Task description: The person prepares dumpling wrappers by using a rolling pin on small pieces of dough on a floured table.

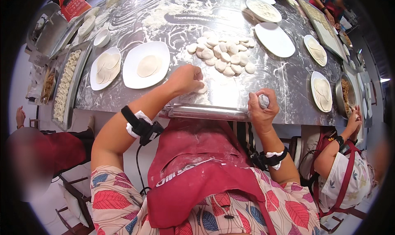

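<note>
My left hand [188, 79] is closed, its fingertips on the edge of a small dough round [202, 88] that lies on the floured table. In my right hand [263, 111] is the right end of a shiny metal rolling pin [210, 111], lying along the table's near edge. A grey rounded end shows at the top of that fist. Beyond both hands a pile of flattened dough pieces [226, 56] sits on the metal tabletop. Left of my left hand, a white squarish plate [133, 79] carries thin dough wrappers [149, 66].
Another plate of wrappers [108, 68] stands farther left, beside a tray of shaped dumplings [69, 80]. An oval white plate [275, 40] lies beyond the pile, right of it. At the right a co-worker's hand [354, 116] reaches by a bowl of filling [345, 93].
</note>
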The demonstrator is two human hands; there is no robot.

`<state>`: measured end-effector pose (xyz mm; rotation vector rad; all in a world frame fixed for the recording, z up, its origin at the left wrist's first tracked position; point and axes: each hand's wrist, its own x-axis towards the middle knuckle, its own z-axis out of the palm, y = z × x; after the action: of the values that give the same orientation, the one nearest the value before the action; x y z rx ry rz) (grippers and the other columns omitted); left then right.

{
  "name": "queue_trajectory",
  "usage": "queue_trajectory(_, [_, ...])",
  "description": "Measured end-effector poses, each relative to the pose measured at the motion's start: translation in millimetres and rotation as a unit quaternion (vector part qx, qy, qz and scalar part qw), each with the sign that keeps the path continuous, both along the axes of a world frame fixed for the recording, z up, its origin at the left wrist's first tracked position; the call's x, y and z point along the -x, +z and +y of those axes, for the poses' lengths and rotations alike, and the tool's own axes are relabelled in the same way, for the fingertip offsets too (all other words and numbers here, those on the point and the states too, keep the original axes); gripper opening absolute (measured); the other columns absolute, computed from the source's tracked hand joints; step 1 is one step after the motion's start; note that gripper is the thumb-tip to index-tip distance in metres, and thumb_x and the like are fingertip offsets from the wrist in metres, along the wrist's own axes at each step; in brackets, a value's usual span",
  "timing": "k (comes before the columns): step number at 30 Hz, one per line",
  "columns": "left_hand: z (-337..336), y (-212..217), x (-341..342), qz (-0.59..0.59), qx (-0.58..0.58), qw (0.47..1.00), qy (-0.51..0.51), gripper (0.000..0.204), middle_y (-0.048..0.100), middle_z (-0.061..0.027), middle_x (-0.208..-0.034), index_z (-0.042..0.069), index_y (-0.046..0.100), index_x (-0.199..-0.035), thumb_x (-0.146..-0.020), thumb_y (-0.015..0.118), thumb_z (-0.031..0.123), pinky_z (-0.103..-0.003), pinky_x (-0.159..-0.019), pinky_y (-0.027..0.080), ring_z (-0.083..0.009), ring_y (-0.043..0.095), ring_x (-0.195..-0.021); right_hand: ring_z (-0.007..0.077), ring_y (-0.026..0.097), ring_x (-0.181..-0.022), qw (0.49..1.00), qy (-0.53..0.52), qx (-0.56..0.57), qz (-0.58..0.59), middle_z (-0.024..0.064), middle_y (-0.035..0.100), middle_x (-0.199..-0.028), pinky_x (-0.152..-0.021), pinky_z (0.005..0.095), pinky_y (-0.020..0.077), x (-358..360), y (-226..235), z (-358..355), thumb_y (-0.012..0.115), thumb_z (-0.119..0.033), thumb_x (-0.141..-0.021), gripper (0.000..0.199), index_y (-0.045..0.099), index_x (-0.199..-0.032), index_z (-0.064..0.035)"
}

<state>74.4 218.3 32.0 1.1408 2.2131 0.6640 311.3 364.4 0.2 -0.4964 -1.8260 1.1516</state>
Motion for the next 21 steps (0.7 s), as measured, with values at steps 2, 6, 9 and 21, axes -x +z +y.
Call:
queue_trajectory(2, [-1.6,-1.1,-3.6,0.003,-0.010,1.000,0.008,0.024,0.068,-0.0155,-0.081,0.003,0.069,-0.084,-0.069,0.073,0.021,-0.037,-0.070,0.051,-0.0283,0.066,-0.077,0.0130,0.057,-0.063,0.999,-0.005,-0.034,0.005,0.0057,0.057,-0.075,-0.057,0.0257,0.0446,4.6,6.5,0.8,0.071,0.002,-0.077,0.019,0.056,-0.085,-0.0036])
queue_trajectory(6, [18.3,-4.9,-25.4,-0.020,-0.046,0.999,-0.006,0.020,0.067,-0.0133,-0.075,0.002,0.069,-0.081,-0.071,0.073,0.020,-0.036,-0.067,0.050,-0.0253,0.065,-0.073,0.0116,0.056,-0.067,0.997,-0.002,-0.075,0.023,0.0049,0.056,-0.073,-0.059,0.0250,0.0442,41.0,13.3,20.7,0.069,0.002,-0.078,0.016,0.055,-0.085,-0.0037])
queue_trajectory(9, [43.1,-1.3,-39.4,0.035,-0.061,0.997,-0.039,0.018,0.066,-0.0102,-0.070,0.000,0.068,-0.080,-0.075,0.073,0.016,-0.033,-0.062,0.049,-0.0175,0.062,-0.065,0.0098,0.059,-0.062,0.998,0.054,0.008,0.022,0.0035,0.057,-0.071,-0.055,0.0238,0.0463,70.8,18.9,32.0,0.067,-0.001,-0.082,0.013,0.055,-0.086,-0.0036])
queue_trajectory(21, [39.5,-2.7,-42.4,0.005,-0.048,0.998,-0.032,0.017,0.068,-0.0181,-0.082,0.002,0.068,-0.082,-0.076,0.065,0.018,-0.039,-0.076,0.051,-0.0323,0.066,-0.083,0.0098,0.057,-0.061,0.999,0.003,-0.043,-0.004,0.0042,0.060,-0.072,-0.055,0.0265,0.0470,74.8,18.4,31.2,0.070,-0.002,-0.080,0.018,0.055,-0.088,-0.0040])
